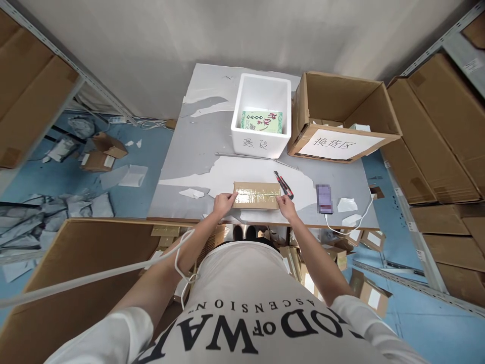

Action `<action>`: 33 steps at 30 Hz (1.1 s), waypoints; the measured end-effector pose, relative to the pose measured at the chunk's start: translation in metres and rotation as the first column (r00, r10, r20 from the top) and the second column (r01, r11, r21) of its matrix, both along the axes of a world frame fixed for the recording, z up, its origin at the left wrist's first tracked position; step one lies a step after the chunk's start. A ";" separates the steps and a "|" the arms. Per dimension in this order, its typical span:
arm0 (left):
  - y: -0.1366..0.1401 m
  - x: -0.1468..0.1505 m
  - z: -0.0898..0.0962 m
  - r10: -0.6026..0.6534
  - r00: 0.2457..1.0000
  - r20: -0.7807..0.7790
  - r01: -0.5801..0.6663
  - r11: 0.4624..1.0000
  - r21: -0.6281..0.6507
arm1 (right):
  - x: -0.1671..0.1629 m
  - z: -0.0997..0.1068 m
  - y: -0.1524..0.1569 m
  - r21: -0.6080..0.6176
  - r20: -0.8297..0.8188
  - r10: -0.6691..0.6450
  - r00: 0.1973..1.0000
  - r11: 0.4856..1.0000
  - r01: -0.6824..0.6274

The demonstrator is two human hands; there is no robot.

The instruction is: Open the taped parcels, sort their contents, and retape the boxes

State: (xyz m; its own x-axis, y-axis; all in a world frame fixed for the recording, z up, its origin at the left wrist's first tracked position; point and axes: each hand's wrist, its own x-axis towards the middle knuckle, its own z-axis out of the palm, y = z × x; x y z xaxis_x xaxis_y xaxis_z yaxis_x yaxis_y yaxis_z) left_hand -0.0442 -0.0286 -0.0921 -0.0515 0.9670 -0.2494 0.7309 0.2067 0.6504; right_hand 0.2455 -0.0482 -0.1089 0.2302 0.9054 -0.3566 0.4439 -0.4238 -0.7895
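A small brown cardboard box (256, 196), with shiny clear tape along its top, is at the front of the table. My left hand (224, 204) grips its left end, the fingers closed on the edge. At the right end, my right hand (287, 207) pinches the box's corner. Just beyond that hand lies a red and black box cutter (283, 185) on the tabletop. Farther right is a phone (324, 199) with a blurred screen and a white cable plugged in.
Behind the box stand a white foam box (261, 144) holding a green printed package (261, 122) and a large open carton (344, 151) with a handwritten sign. Paper scraps (347, 205) lie about the table (189, 136). Cartons fill shelves at both sides. A big carton (87, 253) stands front left.
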 end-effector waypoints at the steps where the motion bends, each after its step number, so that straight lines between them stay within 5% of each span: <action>1: 0.001 -0.001 -0.001 -0.003 1.000 0.004 0.003 1.000 -0.004 | 0.001 -0.003 0.001 0.003 -0.025 0.000 1.000 1.000 0.000; 5: 0.002 -0.005 -0.013 0.027 0.998 0.053 -0.025 0.999 -0.025 | 0.005 -0.013 0.002 -0.006 -0.095 -0.014 0.995 1.000 0.014; 12: -0.017 -0.028 -0.053 0.088 0.869 0.487 -0.057 0.995 -0.077 | 0.018 -0.041 -0.015 -0.023 -0.294 -0.087 0.952 0.996 0.084; 18: -0.033 -0.035 -0.061 -0.205 0.920 0.334 0.232 0.972 -0.042 | 0.019 -0.060 -0.032 -0.014 -0.290 0.038 0.956 0.999 -0.044; 27: -0.028 -0.019 -0.054 -0.132 0.924 0.359 0.147 0.989 -0.015 | 0.007 -0.048 -0.024 0.083 -0.354 0.142 0.924 0.989 -0.121; 33: -0.011 -0.012 -0.026 -0.004 0.993 0.115 0.003 1.000 0.003 | 0.007 -0.019 -0.019 0.083 -0.111 0.143 0.983 0.987 -0.134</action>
State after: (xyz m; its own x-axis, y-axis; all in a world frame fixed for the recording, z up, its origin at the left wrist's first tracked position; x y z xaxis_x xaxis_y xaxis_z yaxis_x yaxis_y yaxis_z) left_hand -0.0566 -0.0393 -0.1178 -0.0193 0.9679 -0.2505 0.6521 0.2021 0.7307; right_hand 0.2526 -0.0670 -0.1278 0.0613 0.9507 -0.3040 0.3973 -0.3026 -0.8664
